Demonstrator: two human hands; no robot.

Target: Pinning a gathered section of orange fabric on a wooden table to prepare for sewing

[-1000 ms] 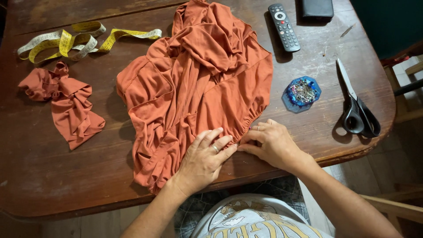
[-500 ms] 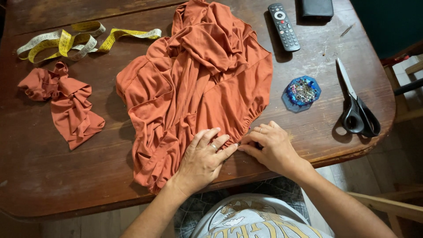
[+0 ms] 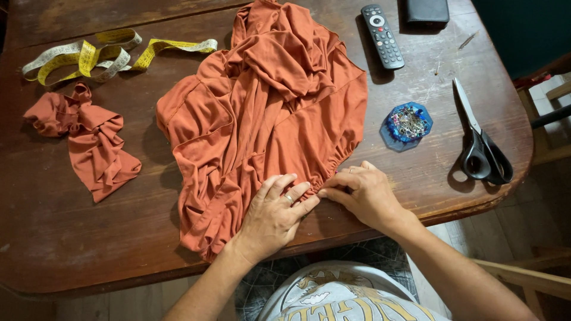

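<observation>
A rust-orange garment lies bunched on a dark wooden table. My left hand rests flat on its lower gathered edge, fingers spread and pressing the cloth down. My right hand sits just to the right, its fingertips pinching the gathered hem where the two hands meet. Both hands are near the table's front edge.
A smaller piece of the same orange cloth lies at the left, with a yellow and white tape measure behind it. A blue pin holder, black-handled scissors, a remote control and a black case sit at the right.
Both hands have stayed at the hem with only small finger shifts. The garment and other objects have not moved.
</observation>
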